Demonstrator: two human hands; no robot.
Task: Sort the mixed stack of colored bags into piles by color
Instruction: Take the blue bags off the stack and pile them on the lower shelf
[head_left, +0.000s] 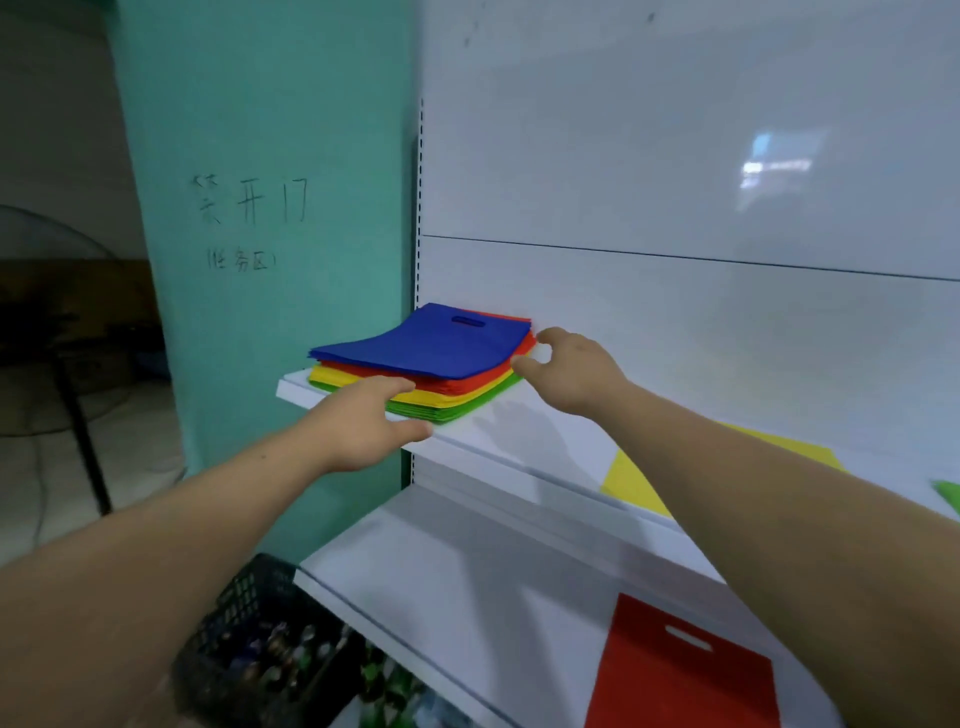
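The blue bag (436, 343) lies over red bags (457, 383), yellow bags (415, 397) and green bags (457, 413); the shelf (519, 447) is white.

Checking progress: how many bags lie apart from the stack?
3: a yellow bag and a green bag right of the stack on the upper shelf, a red bag on the lower shelf. The right arm may hide others.

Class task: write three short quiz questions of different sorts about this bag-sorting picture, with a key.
1. True or false: a yellow bag tops the mixed stack.
2. The lone red bag lies on: A) the stack's shelf; B) the lower shelf; C) the floor.
3. Fill in: the stack's bottom layer is ____.
Key: 1 false (blue is on top); 2 B; 3 green.
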